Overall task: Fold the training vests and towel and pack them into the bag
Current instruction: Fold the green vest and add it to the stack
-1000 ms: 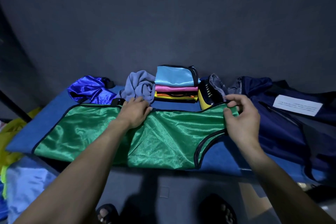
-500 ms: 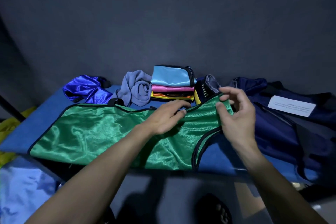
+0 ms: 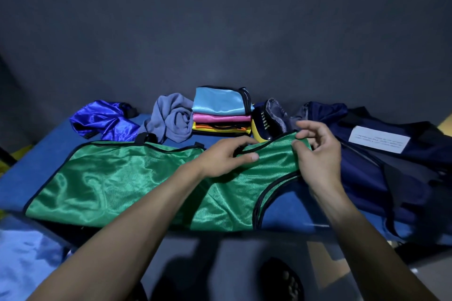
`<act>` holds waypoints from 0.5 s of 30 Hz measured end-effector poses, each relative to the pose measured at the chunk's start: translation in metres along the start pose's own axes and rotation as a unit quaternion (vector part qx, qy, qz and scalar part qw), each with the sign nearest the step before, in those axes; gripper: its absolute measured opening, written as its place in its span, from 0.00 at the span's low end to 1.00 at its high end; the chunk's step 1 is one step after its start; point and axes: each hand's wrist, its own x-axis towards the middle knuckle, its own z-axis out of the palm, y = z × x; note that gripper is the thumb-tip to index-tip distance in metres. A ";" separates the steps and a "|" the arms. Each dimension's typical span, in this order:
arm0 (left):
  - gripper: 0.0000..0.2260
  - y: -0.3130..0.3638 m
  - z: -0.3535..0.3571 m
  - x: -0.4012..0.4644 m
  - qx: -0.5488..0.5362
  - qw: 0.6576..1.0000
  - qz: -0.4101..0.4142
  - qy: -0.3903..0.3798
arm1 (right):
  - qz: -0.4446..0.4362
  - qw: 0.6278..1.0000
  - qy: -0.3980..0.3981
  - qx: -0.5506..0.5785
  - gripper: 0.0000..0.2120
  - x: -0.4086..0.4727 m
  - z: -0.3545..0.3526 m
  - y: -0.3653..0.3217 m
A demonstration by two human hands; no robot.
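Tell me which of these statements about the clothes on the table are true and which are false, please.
1. The shiny green training vest lies spread flat on the blue table. True.
2. The grey towel is neatly folded. False: it lies crumpled beside the stack of folded vests.
3. The top vest of that stack is light blue. True.
4. The left hand is holding the crumpled royal-blue satin vest. False: it grips the green vest's neckline edge.
5. The right hand pinches the green vest's shoulder strap. True.
6. The dark navy bag sits left of the stack. False: it lies at the right.
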 end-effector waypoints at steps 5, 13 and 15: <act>0.17 -0.002 -0.004 0.005 -0.014 1.000 0.003 0.021 | 0.041 0.998 -0.030 -0.037 0.23 0.007 -0.010 0.004; 0.12 -0.006 -0.002 0.009 -0.056 0.996 0.001 0.067 | 0.038 0.995 -0.075 -0.057 0.32 0.009 -0.017 0.002; 0.11 -0.004 -0.002 0.012 -0.076 0.994 0.002 0.076 | 0.036 0.995 -0.079 -0.048 0.32 0.009 -0.016 0.000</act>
